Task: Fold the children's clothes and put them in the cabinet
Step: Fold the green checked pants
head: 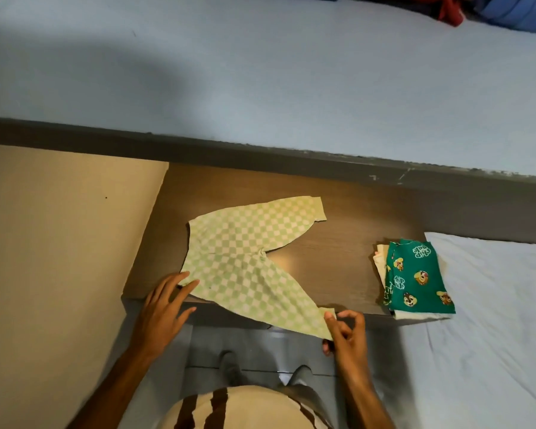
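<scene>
A pair of green-and-white checked children's trousers (pixel 245 261) is spread flat on a brown wooden table (pixel 338 261), legs splayed apart, the near leg reaching over the table's front edge. The waistband corner of the trousers is pressed by the left hand (pixel 163 308) with fingers spread wide, while the cuff of the near leg is pinched between the fingers of the right hand (pixel 345 332). A folded stack topped by a green cartoon-print garment (pixel 418 280) is seen to the right of the trousers, at the table's right end.
</scene>
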